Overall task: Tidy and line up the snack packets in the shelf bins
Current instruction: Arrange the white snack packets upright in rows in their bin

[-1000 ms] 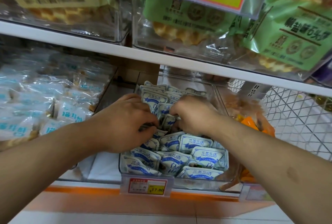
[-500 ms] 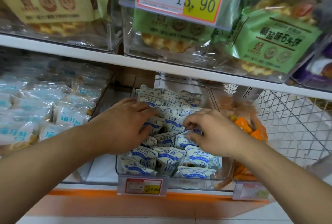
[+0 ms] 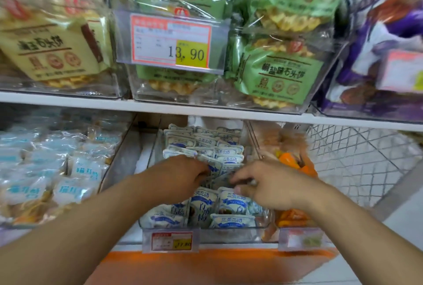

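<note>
Reaching into the clear bin (image 3: 146, 221), my left hand (image 3: 183, 178) and right hand (image 3: 267, 184) pinch blue-white packets (image 3: 231, 202) lying just under my curled fingers.

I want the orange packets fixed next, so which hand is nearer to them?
Right. The right hand works at the middle bin's right side, just beside the orange packets; the left hand is farther, over its left half.

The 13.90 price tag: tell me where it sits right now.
In the head view, the 13.90 price tag hangs upper centre on the front of the clear upper-shelf bin of green waffle packets, above both hands.
</note>
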Demonstrator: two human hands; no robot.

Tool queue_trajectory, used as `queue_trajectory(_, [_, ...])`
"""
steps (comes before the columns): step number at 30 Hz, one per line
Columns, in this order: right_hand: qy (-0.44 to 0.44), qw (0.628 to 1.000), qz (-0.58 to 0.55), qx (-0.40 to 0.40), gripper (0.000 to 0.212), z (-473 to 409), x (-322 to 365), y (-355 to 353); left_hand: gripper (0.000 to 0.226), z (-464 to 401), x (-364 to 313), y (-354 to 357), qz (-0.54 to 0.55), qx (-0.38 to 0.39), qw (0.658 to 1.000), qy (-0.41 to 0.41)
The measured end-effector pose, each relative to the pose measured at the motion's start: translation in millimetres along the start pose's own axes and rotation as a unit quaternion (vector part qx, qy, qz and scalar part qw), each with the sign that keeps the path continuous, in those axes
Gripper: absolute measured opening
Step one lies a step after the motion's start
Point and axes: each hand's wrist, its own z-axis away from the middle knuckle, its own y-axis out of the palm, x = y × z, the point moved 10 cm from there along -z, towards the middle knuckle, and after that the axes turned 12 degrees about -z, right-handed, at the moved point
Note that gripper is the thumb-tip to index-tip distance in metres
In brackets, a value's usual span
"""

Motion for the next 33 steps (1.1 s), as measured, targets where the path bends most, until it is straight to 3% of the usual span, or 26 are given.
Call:
queue_trajectory(3, [0.014,1.000,0.015,-0.001,0.049,3.6,-1.4,6.1,0.043,-11.6,8.3,16.5,0.020,0.042,0.999,-0.019])
queue_trajectory(7, [-0.005,0.993,0.115,0.013,0.050,6.5,-1.9,21.9,0.040,-16.9,11.5,24.9,0.041,0.088,0.995,-0.029])
queue_trajectory(14, [-0.031,0.997,0.062,-0.041,0.051,6.7,8.6,9.3,0.034,-20.3,9.2,23.8,0.105,0.093,0.990,-0.015])
queue_trajectory(18, [-0.024,0.997,0.056,-0.052,0.027,-6.6,7.2,9.7,0.029,-14.9,5.1,13.8,0.126,0.075,0.989,0.006])
queue_trajectory(23, [-0.015,0.997,0.044,-0.058,0.024,-28.6,8.9,1.6,0.029,-11.8,4.8,7.3,0.154,0.065,0.986,0.008])
queue_trajectory(27, [0.008,0.998,0.067,0.006,0.038,-43.1,3.9,13.1,0.027,-12.9,4.4,11.5,0.146,0.066,0.987,0.013])
queue_trajectory(33, [0.028,0.997,0.077,-0.014,0.013,-46.4,1.5,5.1,0.022,-15.4,2.8,11.3,0.171,0.053,0.983,0.037])
